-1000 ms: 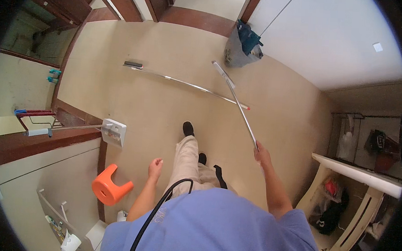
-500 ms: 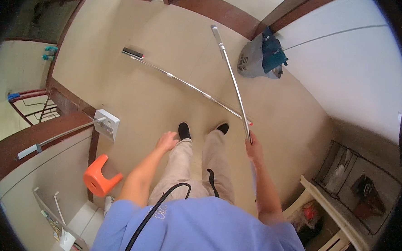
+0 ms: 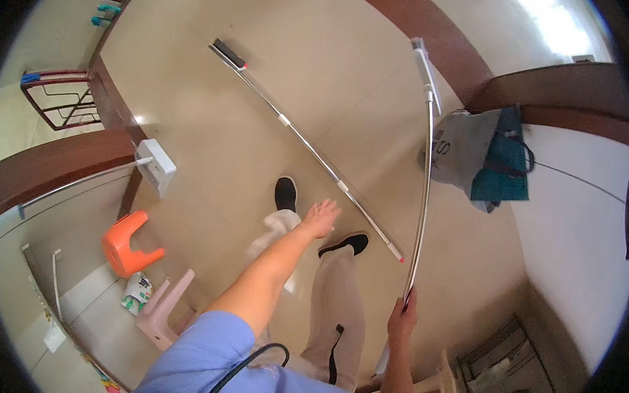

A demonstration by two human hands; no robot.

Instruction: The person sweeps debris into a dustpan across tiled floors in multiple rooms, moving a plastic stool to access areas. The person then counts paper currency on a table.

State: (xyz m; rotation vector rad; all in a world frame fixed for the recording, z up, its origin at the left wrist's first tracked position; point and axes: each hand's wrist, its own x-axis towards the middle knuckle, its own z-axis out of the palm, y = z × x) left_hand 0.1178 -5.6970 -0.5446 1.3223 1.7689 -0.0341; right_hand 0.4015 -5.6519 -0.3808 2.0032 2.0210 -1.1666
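Observation:
My right hand [image 3: 403, 318] is wrapped round a long-handled cleaning tool [image 3: 426, 181] with a silver pole. The far end of the tool carries a narrow white-and-grey piece whose exact kind I cannot make out. Ahead of my body my left hand [image 3: 322, 218] reaches out, fingers apart and empty, above the floor between my black shoes. Nearest to it lies a sponge mop [image 3: 315, 150] on the floor, with a dark head at the far left and a silver pole slanting toward my right foot. The pole's near end is close to the tool I hold.
A grey and teal bag [image 3: 466, 151] stands by the right wall. On the left are a white flat mop head [image 3: 157, 167] on a pole, an orange stool [image 3: 128, 244], a pink stool [image 3: 162, 313] and a dark red metal rack [image 3: 63, 98]. Wire shelving [image 3: 511, 370] is at lower right.
My view has turned to the right. My left hand has moved from beside my left leg, forward and rightward toward the sponge mop's pole. The right hand keeps its hold.

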